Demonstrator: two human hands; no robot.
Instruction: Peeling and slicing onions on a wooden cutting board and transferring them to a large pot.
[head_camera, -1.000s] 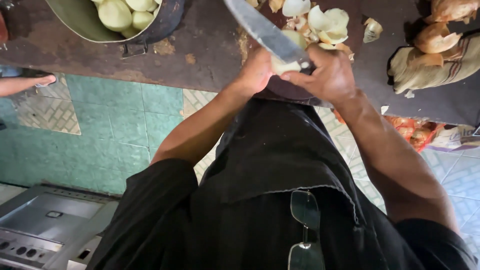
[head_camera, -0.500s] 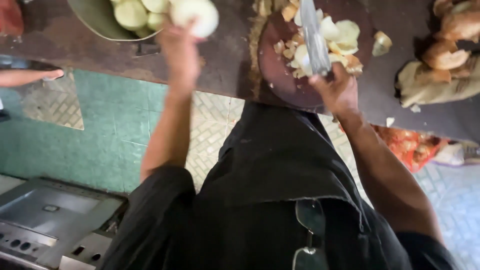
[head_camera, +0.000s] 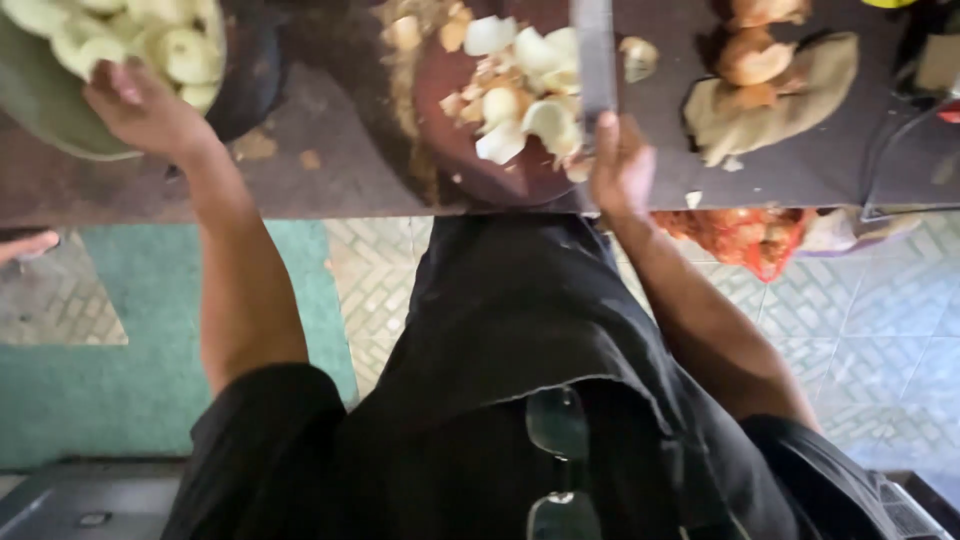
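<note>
Soft daylight falls evenly over the scene, brightest on the pale tiled floor (head_camera: 880, 320) at right, while the dark desk (head_camera: 340, 170) and black shirt (head_camera: 520, 330) swallow detail. Shadows are weak and diffuse. Motion blur smears the whole frame, most heavily the left hand (head_camera: 145, 105), the knife blade (head_camera: 595, 60) and the frame edges.

Bowl (head_camera: 60, 130) of peeled onions (head_camera: 185, 55) sits upper left of frame on the table (head_camera: 330, 170); left hand (head_camera: 145, 110) rests at the bowl's lower right rim; round cutting board (head_camera: 480, 165) lies top centre, onion pieces (head_camera: 520, 70) piled on it; knife (head_camera: 595, 55) lies along the board's right edge, right hand (head_camera: 620, 165) just below it; onion skins (head_camera: 770, 90) heaped upper right; mesh bag (head_camera: 745, 235) below the table edge, right of centre; glasses (head_camera: 560, 460) hang on the shirt, bottom centre.
</note>
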